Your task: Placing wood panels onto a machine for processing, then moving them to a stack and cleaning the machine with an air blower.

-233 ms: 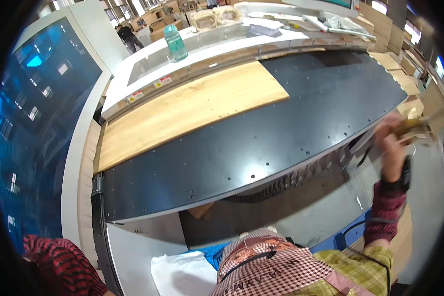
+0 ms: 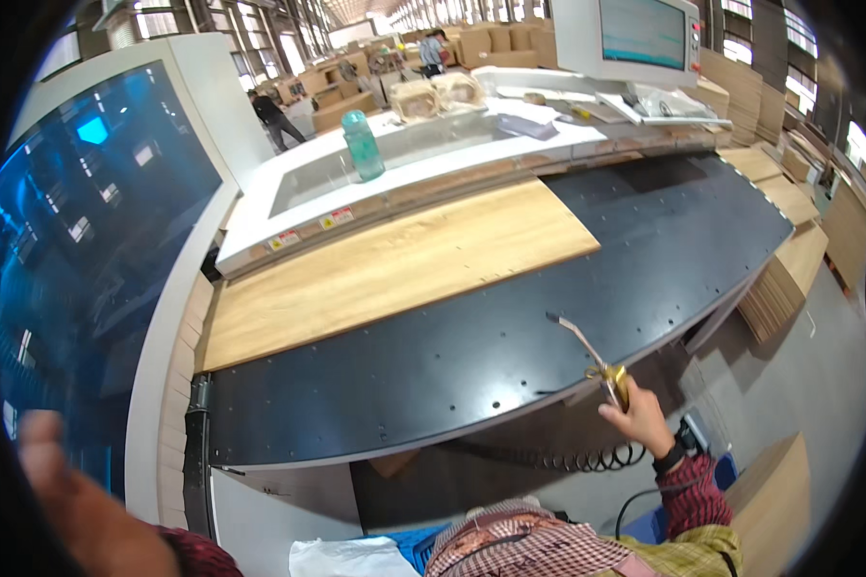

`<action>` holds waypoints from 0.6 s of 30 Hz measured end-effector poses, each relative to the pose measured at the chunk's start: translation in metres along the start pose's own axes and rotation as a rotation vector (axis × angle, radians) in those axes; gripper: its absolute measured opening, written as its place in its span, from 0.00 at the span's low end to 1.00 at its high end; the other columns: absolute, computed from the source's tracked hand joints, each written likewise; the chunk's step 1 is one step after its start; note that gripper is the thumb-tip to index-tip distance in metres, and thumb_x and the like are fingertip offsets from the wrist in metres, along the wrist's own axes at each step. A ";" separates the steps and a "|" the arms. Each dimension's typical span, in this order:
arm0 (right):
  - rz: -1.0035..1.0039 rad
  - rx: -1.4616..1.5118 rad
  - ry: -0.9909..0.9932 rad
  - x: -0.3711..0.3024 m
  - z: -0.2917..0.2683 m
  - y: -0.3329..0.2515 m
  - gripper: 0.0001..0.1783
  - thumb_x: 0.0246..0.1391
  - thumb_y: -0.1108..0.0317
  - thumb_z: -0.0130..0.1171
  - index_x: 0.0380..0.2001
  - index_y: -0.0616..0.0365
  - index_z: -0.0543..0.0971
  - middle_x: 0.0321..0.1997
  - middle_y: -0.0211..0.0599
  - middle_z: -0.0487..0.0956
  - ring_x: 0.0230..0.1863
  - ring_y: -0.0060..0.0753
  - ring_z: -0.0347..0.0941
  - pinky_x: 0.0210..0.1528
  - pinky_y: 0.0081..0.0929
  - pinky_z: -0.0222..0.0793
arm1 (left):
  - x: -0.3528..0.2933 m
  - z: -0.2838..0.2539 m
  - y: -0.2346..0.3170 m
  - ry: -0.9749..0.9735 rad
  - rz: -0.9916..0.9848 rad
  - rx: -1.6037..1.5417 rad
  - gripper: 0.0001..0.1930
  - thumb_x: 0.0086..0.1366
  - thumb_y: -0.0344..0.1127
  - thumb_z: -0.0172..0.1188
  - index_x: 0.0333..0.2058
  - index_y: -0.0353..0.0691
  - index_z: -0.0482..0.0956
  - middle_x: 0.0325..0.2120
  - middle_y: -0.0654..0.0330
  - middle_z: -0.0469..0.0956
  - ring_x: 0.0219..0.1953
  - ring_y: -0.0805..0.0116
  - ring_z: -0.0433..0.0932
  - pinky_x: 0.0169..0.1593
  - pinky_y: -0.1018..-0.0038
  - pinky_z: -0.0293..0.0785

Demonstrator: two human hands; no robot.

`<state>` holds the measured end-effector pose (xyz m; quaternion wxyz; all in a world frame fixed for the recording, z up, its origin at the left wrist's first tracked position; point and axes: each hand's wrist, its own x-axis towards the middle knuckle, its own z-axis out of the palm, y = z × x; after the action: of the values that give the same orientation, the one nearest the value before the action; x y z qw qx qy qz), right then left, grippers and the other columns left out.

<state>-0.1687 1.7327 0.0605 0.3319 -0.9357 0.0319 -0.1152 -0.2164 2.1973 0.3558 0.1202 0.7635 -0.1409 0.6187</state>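
My right hand is closed round the handle of a brass-coloured air blow gun. Its thin bent nozzle points up and left over the dark machine table. A black coiled hose hangs below the table edge near that hand. At the lower left my left hand, somewhat blurred, is raised with a finger stretched up and nothing visible in it. On the table lies a wood-grain board, flat along the back edge, apart from the nozzle.
A blue glossy panel in a pale frame stands at left. Behind the board, a white ledge carries a green bottle. A monitor stands at the back right, and stacked boards are at the right.
My right hand has swung left and nearer from the far right, bringing the blow gun over the table edge. My left hand has come into view. The view has tilted up.
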 end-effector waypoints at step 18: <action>-0.006 -0.546 -0.124 0.000 0.037 -0.048 0.27 0.39 0.48 0.58 0.28 0.62 0.66 0.15 0.46 0.73 0.18 0.49 0.71 0.22 0.40 0.66 | -0.316 0.126 0.050 -1.045 -1.587 -1.349 0.16 0.64 0.34 0.43 0.46 0.31 0.66 0.35 0.52 0.75 0.36 0.69 0.74 0.42 0.78 0.70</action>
<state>-0.1606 1.7926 0.0633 0.0684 -0.9958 0.0387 -0.0459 -0.1814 2.1262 0.0209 0.7826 0.5805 0.0434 -0.2206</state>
